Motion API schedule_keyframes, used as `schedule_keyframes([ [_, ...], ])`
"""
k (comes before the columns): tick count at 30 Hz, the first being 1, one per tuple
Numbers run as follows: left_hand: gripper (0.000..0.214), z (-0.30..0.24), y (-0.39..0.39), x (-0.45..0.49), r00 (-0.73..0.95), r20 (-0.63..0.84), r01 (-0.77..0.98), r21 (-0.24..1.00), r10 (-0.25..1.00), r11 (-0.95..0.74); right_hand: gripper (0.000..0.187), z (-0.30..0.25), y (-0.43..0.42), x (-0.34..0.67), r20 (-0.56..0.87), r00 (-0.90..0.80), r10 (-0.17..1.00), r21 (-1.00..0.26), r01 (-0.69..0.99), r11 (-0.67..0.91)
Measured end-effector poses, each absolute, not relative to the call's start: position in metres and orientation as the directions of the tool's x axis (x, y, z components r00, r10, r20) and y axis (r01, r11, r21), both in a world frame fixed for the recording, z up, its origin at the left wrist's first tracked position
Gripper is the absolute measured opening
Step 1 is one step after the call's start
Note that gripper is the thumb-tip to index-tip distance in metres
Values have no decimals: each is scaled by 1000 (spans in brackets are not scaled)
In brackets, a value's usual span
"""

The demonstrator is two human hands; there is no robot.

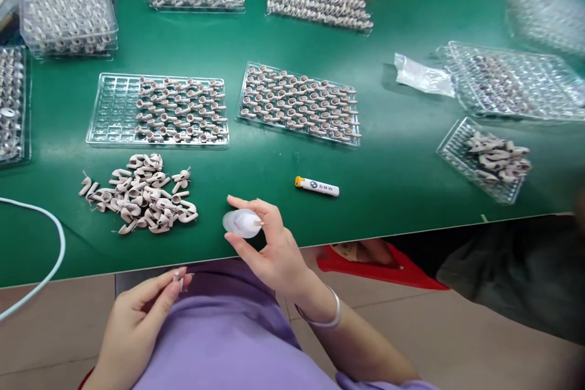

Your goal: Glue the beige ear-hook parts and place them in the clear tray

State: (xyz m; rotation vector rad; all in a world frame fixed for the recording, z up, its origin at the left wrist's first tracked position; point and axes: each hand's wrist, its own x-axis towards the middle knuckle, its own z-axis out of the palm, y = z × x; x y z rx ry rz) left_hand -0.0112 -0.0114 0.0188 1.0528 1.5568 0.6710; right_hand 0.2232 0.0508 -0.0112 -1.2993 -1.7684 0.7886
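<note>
Pinching a small pale piece (178, 280) in left hand (145, 312), fingertips together, just off the near edge of the worktop (388, 170), gripping whitish bottle (238, 223) in half-curled right hand (276, 247), above that edge's middle.

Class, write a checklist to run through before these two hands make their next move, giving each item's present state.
1. Bottle held in the right hand: ok.
2. Small pale piece held in the left hand: ok.
3. Loose pieces heaped on the table: ok.
4. Left middle tray filled throughout: not ok, pieces only toward its right.
5. Bottle's tip unclogged: cannot tell.
</note>
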Motion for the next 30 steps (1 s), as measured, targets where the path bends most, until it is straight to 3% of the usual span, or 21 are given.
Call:
schedule_keyframes([
  [2,43,15,-11,-8,0,-652,124,753,758,647,66,-14,44,225,245,-91,965,-830,494,258],
  [4,48,10,-10,-5,26,-731,39,682,681,730,74,-16,34,225,377,85,922,-826,482,293],
  [6,50,3,-10,-4,33,-763,-27,645,646,764,59,-17,24,220,545,190,817,-773,491,402],
  [7,49,0,-10,-4,36,-774,-60,630,633,774,47,-17,19,216,590,144,795,-735,503,454],
  [10,48,-6,-9,-2,60,-796,-128,592,602,796,14,-16,13,201,556,-261,789,-611,516,601],
  [12,47,-8,-7,-1,82,-796,-127,589,600,798,6,-15,15,193,530,-372,762,-553,529,643],
  [30,48,-4,-1,5,24,-804,-102,590,595,801,10,-25,16,182,462,-386,798,-520,611,597],
])
